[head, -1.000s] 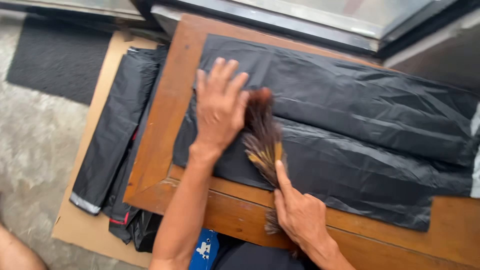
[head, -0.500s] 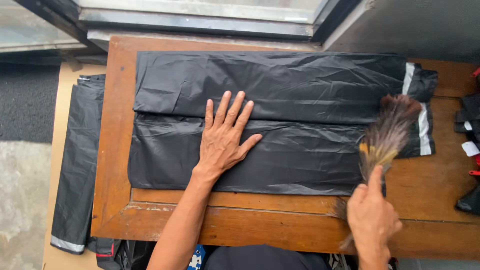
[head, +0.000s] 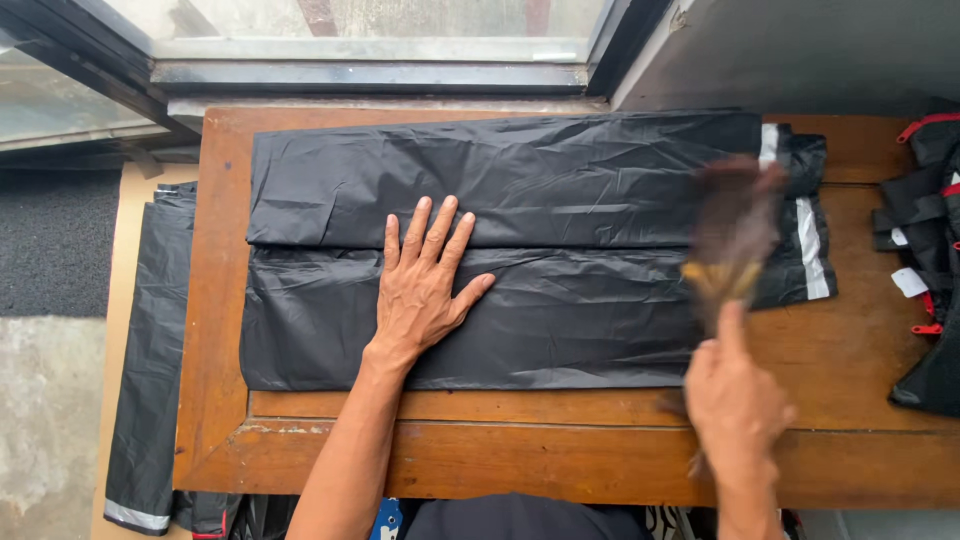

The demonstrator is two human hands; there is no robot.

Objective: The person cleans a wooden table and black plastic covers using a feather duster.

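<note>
A long black folded garment point(head: 560, 220) of thin shiny fabric, with pale reflective bands at its right end, lies flat across a wooden table point(head: 220, 300). My left hand point(head: 422, 285) rests palm down on the garment's left half, fingers spread. My right hand point(head: 735, 395) grips the handle of a brown feather duster point(head: 735, 225), index finger stretched along it. The blurred feathers hover over the garment's right end, beside the reflective bands.
More black fabric with red trim and white tags point(head: 925, 260) lies at the table's right edge. Another black folded garment point(head: 150, 380) hangs over cardboard left of the table. A window sill point(head: 380, 75) runs along the far side, a grey wall at upper right.
The duster in my right hand has swept from the garment's middle to its right end. My left hand has stayed pressed on the fabric. The camera view has levelled out.
</note>
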